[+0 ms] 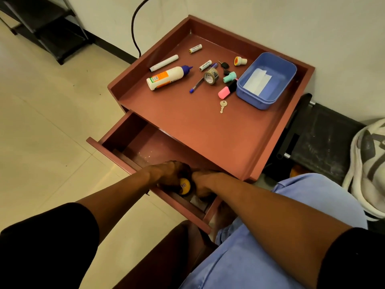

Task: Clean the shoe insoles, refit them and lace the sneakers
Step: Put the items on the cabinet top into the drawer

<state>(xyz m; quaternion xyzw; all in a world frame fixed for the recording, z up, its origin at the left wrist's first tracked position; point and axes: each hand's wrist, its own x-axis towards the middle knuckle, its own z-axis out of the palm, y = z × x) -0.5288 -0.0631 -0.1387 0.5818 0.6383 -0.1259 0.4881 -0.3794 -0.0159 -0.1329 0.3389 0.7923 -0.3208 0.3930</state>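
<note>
Obs: no insoles, no sneakers, no laces in view, so can't say where the task's own things are. What's in hand is a small round yellow item [184, 186] w/ a label, low in the front of the open drawer [133, 142] of a red-brown cabinet [208, 130].

Left hand [168, 174] is over the yellow item, fingers curled down onto it; looks like a hold, though fingertips are hidden. Right hand [203, 182] is just beside it, reaching deeper into the drawer near a pale flat scrap; fingers out of sight, can't tell what, if anything, it has.

Judgement: prob. fetching supplies, task barely begun. The yellow item looks rigid, smooth, light; a round body may slip, so take it across the widest part w/ thumb opposite fingers.

On cabinet top, well apart from hands: glue bottle [166, 78], white marker [164, 63], 2 batteries, tape roll [210, 75], blue pen [195, 85], pink and green highlighters, key [223, 106], blue tub [268, 80] w/ paper inside. Bag [368, 167] at right on a dark bench.
</note>
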